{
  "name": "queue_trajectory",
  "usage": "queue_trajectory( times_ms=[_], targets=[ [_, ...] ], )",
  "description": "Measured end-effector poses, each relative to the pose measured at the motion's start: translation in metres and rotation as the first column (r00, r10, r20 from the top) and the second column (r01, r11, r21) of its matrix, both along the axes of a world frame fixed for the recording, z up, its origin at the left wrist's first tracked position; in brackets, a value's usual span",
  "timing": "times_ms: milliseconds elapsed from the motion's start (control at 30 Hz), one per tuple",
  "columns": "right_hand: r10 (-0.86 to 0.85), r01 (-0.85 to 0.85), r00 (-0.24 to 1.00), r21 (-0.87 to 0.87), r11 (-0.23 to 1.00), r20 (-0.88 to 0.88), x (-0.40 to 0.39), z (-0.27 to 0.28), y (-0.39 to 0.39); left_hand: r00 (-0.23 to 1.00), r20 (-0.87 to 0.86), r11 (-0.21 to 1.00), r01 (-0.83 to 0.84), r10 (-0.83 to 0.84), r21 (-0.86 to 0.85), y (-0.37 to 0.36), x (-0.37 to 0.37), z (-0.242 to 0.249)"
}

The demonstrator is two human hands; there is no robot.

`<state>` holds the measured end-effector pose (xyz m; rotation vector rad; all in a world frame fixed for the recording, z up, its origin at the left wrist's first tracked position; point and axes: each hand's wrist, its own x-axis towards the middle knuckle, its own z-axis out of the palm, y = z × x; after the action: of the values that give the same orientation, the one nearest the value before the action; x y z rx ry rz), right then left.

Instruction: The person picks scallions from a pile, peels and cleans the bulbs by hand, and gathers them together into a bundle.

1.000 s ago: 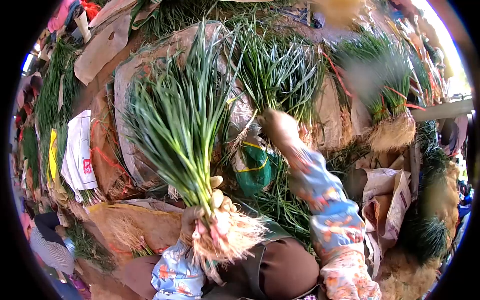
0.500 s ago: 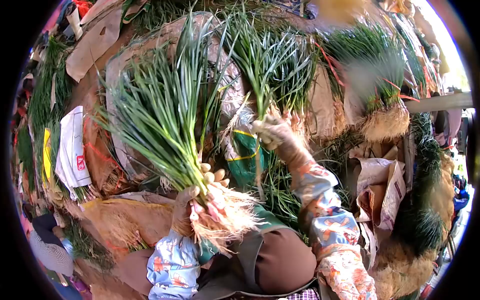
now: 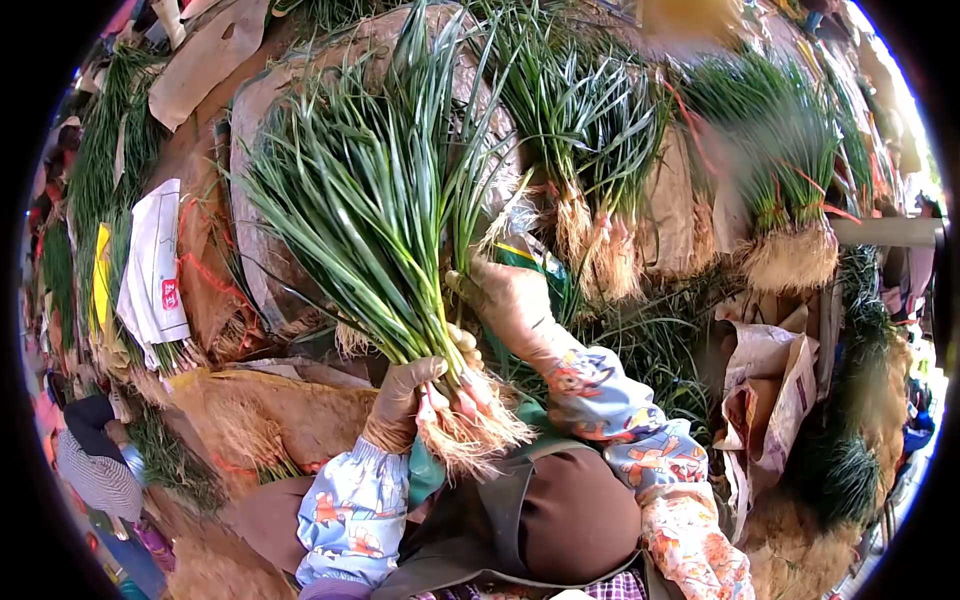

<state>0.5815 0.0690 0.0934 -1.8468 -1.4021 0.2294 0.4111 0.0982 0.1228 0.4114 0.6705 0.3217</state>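
Note:
A thick bunch of green onions [image 3: 400, 270] leans up and to the left, its pinkish bulbs and pale roots [image 3: 475, 425] hanging down near my lap. My gloved left hand [image 3: 405, 395] is closed around the bunch just above the bulbs. On the bunch's right side, my gloved right hand [image 3: 515, 305] is closed at upright green stalks, its fingertips partly hidden by leaves. Beyond it, loose green onions [image 3: 600, 190] lie on the pile with roots towards me.
Tied bundles of green onions [image 3: 790, 220] lie at the upper right, by a pale bar [image 3: 885, 232]. A crumpled paper sack [image 3: 770, 390] stands to the right. A white printed sack [image 3: 155, 275] lies at left; a person in a striped garment [image 3: 95, 470] is at lower left.
My right hand has come left and down from the pile to the held bunch. My left hand still grips the bunch, which has shifted slightly right. The view has turned a little.

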Motion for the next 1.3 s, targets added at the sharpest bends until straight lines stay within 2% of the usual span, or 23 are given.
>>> queue_trajectory(
  times_ms=[33,67,133,167,200,233,267,300,400,467,533,600,667,700,733,800,900,967,1067,1100,1167,1233,1300],
  targets=[
    [0.078,0.052,0.949,-0.397,0.916,0.304,0.003,-0.021,-0.002,0.998,0.063,1.0,0.006,-0.005,-0.011,0.003,-0.003,-0.002],
    [-0.093,0.136,0.988,-0.409,0.902,0.124,0.023,-0.031,-0.01,0.986,0.166,0.999,-0.01,0.015,-0.03,0.002,-0.007,-0.007],
    [-0.454,0.341,0.856,-0.393,0.854,-0.246,0.062,-0.052,-0.025,0.942,0.329,0.997,-0.06,0.073,-0.049,0.002,-0.005,0.019],
    [-0.417,0.346,0.909,-0.595,0.726,0.021,0.079,-0.046,-0.036,0.763,0.643,0.983,-0.063,-0.064,0.173,0.013,0.004,0.009],
    [-0.098,0.07,0.995,-0.75,0.657,0.006,0.082,-0.041,-0.052,0.462,0.859,0.939,-0.139,-0.22,0.315,0.024,0.013,-0.001],
    [0.224,-0.207,0.97,-0.822,0.531,-0.099,0.084,-0.028,-0.066,0.378,0.897,0.94,-0.154,-0.229,0.305,0.028,0.014,0.002],
    [0.169,-0.505,0.858,-0.734,0.454,-0.486,0.083,0.008,-0.069,0.417,0.889,0.954,-0.138,-0.189,0.268,0.03,0.011,0.006],
    [0.683,-0.473,0.725,-0.784,0.402,-0.087,0.09,0.001,-0.062,0.473,0.871,0.97,-0.118,-0.132,0.211,0.03,0.007,0.007],
    [0.13,0.089,0.975,-0.853,0.515,0.18,0.118,-0.008,0.002,0.719,0.693,0.998,-0.066,0.054,-0.009,0.023,-0.001,0.005],
    [-0.284,0.37,0.929,-0.552,0.747,0.238,0.133,-0.006,0.048,0.767,0.636,0.996,-0.034,0.082,-0.087,0.02,0.004,-0.001],
    [-0.246,0.397,0.918,-0.694,0.601,0.311,0.16,-0.049,0.089,0.793,0.602,0.987,-0.001,0.099,-0.161,0.014,0.006,-0.001],
    [-0.223,0.377,0.924,-0.644,0.666,0.31,0.161,-0.038,0.093,0.882,0.447,0.98,-0.076,0.151,-0.182,0.007,0.006,0.012],
    [-0.294,0.129,0.941,-0.626,0.769,-0.168,0.164,-0.021,0.076,0.947,0.311,0.997,-0.069,0.078,-0.041,0.011,0.008,0.016],
    [-0.344,0.005,0.783,-0.548,0.836,-0.518,0.153,-0.011,0.06,0.945,0.313,0.996,-0.083,0.09,-0.036,0.011,0.01,0.002],
    [-0.336,-0.074,0.507,-0.429,0.9,-0.793,0.135,0.008,0.041,0.944,0.316,0.995,-0.086,0.096,-0.043,0.011,0.01,0.004],
    [-0.304,-0.075,0.363,-0.352,0.933,-0.881,0.081,0.021,0.009,0.998,0.064,1.0,0.017,-0.017,-0.001,0.008,0.012,0.01],
    [-0.229,-0.213,0.385,-0.327,0.92,-0.894,0.01,0.019,-0.015,0.988,-0.105,0.993,0.116,-0.115,0.003,0.003,0.007,0.005],
    [-0.222,-0.278,0.138,-0.253,0.926,-0.965,0.01,0.017,-0.009,0.976,-0.15,0.987,0.159,-0.156,0.009,0.008,0.005,0.01],
    [-0.337,-0.202,0.34,-0.418,0.886,-0.878,0.008,0.023,0.006,0.985,-0.094,0.989,0.147,-0.146,0.003,0.007,0.004,0.008],
    [-0.237,-0.107,0.627,-0.383,0.917,-0.742,0.005,0.016,0.006,0.959,-0.093,0.964,0.266,-0.267,-0.023,0.012,-0.003,-0.008],
    [-0.082,0.06,0.988,-0.161,0.985,-0.135,-0.002,0.017,0.003,0.967,-0.102,0.972,0.232,-0.233,-0.024,0.013,-0.001,0.002],
    [-0.036,0.151,0.954,-0.375,0.915,0.297,-0.001,-0.04,-0.007,0.994,-0.071,0.994,0.086,-0.082,0.06,0.008,0.005,0.011],
    [-0.32,0.281,0.947,-0.452,0.847,-0.01,0.028,-0.069,-0.017,0.996,0.088,0.999,-0.035,0.031,0.036,0.005,0.0,0.014]
  ],
)
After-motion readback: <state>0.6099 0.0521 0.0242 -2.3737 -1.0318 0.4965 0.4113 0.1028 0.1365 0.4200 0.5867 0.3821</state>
